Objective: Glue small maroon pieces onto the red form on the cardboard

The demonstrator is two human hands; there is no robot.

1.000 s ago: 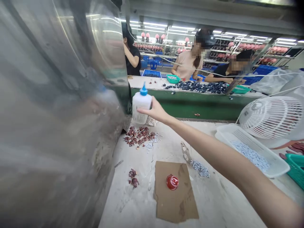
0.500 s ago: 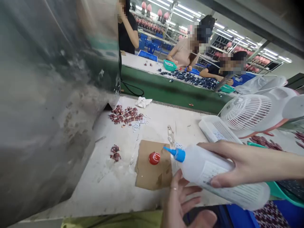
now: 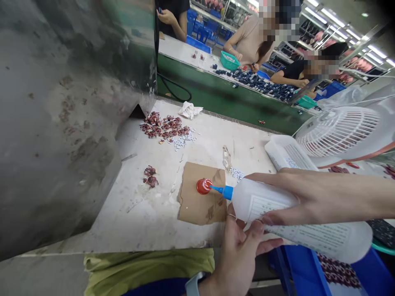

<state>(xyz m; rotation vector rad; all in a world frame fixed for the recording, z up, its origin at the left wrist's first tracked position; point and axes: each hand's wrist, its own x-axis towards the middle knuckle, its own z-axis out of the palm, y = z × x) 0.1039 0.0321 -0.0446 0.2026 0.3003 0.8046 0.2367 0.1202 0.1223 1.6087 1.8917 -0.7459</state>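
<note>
bottle [image 3: 327, 238] in wide right grip [image 3: 302, 194]

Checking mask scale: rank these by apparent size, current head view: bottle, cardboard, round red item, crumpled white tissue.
1. Bottle, partly hidden by hands
2. Cardboard
Unranked: round red item and crumpled white tissue look too alike.

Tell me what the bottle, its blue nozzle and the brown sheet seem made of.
Bottle: probably plastic, smooth and milky. Blue nozzle: likely plastic, smooth, evenly coloured and neatly tapered. Brown sheet: apparently cardboard, matte, with a ragged edge and dark stains.
</note>
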